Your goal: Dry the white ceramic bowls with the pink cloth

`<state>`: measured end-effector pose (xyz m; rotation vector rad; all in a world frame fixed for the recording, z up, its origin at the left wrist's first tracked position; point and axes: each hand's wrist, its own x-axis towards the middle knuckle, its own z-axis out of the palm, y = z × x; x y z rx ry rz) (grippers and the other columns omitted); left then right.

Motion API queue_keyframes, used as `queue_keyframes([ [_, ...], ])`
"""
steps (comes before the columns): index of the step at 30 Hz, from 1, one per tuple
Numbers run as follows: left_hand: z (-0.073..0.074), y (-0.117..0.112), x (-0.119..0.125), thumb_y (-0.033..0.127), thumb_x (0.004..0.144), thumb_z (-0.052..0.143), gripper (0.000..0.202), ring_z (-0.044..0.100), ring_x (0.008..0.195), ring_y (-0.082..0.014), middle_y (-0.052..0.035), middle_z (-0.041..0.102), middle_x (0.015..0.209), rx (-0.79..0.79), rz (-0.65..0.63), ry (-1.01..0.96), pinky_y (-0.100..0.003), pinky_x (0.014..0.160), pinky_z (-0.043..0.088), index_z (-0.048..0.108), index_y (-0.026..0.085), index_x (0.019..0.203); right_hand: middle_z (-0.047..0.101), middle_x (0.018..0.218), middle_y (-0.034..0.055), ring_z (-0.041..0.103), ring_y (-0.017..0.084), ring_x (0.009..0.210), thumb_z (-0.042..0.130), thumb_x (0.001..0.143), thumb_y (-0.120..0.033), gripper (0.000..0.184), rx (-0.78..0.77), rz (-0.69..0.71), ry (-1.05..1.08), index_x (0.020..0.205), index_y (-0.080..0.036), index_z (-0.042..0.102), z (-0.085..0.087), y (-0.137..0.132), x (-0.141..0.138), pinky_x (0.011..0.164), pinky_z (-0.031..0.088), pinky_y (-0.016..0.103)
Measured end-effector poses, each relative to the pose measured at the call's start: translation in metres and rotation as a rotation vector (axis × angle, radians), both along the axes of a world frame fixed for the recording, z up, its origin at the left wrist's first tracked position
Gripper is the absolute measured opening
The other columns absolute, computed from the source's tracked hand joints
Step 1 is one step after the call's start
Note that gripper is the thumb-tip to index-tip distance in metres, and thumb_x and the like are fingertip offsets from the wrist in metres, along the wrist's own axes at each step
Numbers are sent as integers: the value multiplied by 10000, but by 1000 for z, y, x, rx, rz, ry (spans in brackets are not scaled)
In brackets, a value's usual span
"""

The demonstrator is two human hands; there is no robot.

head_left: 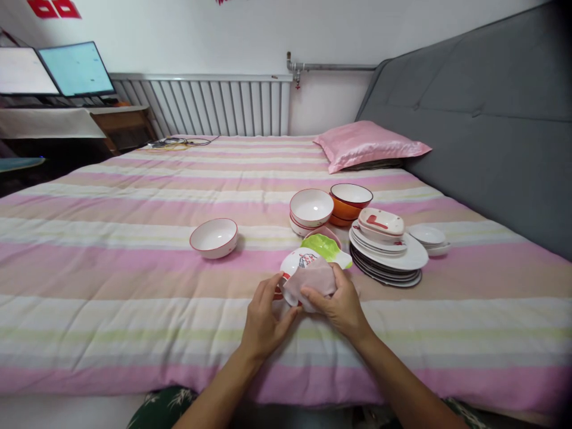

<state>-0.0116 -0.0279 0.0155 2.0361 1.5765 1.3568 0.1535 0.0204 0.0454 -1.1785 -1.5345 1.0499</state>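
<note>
Above the striped bedspread, my left hand grips the rim of a small white bowl with a red rim and a printed picture. My right hand presses a pale pink cloth against that bowl, fingers closed on the cloth. Just behind the bowl lies a green leaf-shaped dish. A white bowl with a red rim sits alone to the left.
A stack of plates with a small patterned dish on top, stacked white bowls, an orange bowl and small saucers stand at right. A pink pillow lies by the grey headboard. Radiator and monitors are behind.
</note>
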Motion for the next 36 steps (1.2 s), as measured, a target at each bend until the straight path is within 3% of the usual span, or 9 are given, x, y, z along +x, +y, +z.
queue_keyframes([
  [13,-4,3,-3,281,759,667,540,613,907,-189,-82,581,1043,-47,65,-85,-325,734,582,434,198,1239,654,1026,90,623,233,871,742,638,-453,640,-8,23,-33,1156,-172,491,-10,-1,-2,735,512,325],
  [23,-7,7,-4,186,705,658,551,641,873,-189,-89,615,1025,-81,114,-159,-343,742,585,465,170,1221,659,998,76,631,230,865,735,647,-456,614,40,27,-60,1139,-189,482,-13,0,-6,762,509,337],
  [31,-9,9,-3,203,702,673,551,653,872,-190,-85,640,1034,-110,126,-229,-338,758,577,478,171,1217,660,1028,100,634,255,894,711,657,-437,666,76,-32,-143,1208,-193,427,-16,-5,-9,762,512,358],
  [36,-3,8,-2,223,703,677,568,627,936,-213,-96,621,1062,-97,125,-164,-374,806,557,463,171,1227,663,1032,101,639,256,903,697,669,-421,641,77,-38,-180,1196,-191,413,-15,-5,-9,761,512,355],
])
